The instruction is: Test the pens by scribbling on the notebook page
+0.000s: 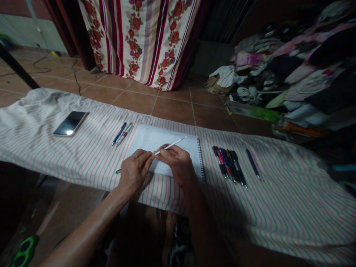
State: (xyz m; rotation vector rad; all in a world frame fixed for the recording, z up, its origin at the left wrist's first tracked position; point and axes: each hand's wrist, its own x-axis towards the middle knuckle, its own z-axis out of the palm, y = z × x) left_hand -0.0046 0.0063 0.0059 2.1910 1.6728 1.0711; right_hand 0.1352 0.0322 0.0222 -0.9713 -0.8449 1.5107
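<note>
Both of my hands meet over an open spiral notebook [167, 133] with faint writing on its page. My right hand [179, 161] pinches a thin white pen refill [174, 143], its small tip pointing up to the right. My left hand [135, 167] is closed at the refill's near end. A dark pen end [118, 171] sticks out behind the left hand, in line with the refill; the fingers hide what lies between, so I cannot tell how the two join.
A phone [71, 123] and a few pens [122, 133] lie left on the striped cloth [97, 155]. Several pens [229, 167] sit in a row right of the notebook, with a dark pen [253, 164] beyond. Piled clothes [278, 66] and a floral curtain [139, 40] stand behind.
</note>
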